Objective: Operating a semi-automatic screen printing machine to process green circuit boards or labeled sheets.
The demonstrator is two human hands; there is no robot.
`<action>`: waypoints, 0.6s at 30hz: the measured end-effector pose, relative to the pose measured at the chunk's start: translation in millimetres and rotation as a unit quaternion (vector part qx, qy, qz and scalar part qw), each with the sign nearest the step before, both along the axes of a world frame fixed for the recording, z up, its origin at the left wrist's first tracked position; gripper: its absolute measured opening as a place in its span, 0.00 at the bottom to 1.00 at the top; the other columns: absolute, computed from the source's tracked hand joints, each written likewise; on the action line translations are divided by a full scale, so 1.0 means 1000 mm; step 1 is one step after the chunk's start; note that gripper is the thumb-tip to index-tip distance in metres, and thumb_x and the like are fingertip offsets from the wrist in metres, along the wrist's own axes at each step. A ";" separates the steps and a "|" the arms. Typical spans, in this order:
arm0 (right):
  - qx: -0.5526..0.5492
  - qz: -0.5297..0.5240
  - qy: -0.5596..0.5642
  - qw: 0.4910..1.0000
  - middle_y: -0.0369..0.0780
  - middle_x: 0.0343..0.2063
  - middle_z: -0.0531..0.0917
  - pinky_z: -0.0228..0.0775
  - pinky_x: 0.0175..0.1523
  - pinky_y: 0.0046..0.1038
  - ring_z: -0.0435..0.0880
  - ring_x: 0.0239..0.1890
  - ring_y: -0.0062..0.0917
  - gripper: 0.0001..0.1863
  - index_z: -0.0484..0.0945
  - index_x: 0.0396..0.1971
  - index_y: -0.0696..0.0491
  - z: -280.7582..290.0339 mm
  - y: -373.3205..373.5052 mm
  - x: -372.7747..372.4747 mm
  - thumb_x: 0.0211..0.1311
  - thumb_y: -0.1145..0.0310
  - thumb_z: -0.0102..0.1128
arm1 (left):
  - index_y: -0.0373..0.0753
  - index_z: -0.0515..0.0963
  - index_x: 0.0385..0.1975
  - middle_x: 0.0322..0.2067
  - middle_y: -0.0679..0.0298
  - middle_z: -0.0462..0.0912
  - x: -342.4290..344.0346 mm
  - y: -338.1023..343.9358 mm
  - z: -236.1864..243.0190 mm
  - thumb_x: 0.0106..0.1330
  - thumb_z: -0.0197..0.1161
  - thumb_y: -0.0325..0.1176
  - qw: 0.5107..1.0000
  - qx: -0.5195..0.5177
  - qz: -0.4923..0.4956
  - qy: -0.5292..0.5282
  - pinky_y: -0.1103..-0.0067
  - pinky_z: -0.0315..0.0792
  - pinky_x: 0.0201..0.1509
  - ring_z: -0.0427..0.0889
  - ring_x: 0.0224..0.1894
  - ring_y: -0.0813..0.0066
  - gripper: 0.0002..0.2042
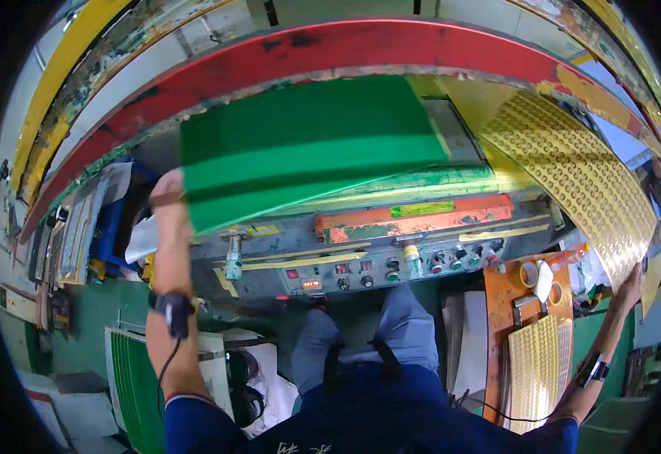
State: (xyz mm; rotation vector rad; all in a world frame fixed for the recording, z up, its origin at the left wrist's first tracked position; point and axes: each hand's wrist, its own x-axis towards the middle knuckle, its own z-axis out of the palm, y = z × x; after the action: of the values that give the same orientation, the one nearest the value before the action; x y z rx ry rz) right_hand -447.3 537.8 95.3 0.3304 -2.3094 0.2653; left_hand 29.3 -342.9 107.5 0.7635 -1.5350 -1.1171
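Note:
A flat, green-coated sheet (308,144) lies across the machine bed under the red frame, its near left corner over the front edge. My left hand (169,193) grips this sheet's left edge; blur hides part of the fingers. At the right, my right hand (630,287) is closed on the near end of a gold panel (572,174) patterned with rows of small round shapes. That panel slants up and away, its far end over the bed's right side. A yellowish surface (459,98) shows between the two sheets.
Below the bed is a control panel (376,265) with knobs and buttons, plus an orange bar (414,217). A red frame beam (361,49) arches across. At right, an orange table (501,303) carries tape rolls and stacked gold panels (535,363). Green sheets (134,386) stand in a rack lower left.

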 end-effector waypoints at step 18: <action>-0.471 0.405 -0.459 0.636 0.39 0.40 0.81 0.76 0.42 0.26 0.81 0.38 0.22 0.18 0.73 0.49 0.58 0.009 -0.485 -0.076 0.63 0.65 0.57 | 0.35 0.75 0.45 0.41 0.62 0.80 0.486 0.104 0.010 0.70 0.53 0.34 0.954 -0.004 0.300 0.014 0.77 0.71 0.48 0.77 0.42 0.75 0.11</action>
State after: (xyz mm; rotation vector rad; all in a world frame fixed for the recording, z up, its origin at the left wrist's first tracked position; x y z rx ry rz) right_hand -523.8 53.2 104.7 0.7668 -2.2744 2.4731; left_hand 515.4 -238.6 117.7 1.1086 -1.1600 -0.6617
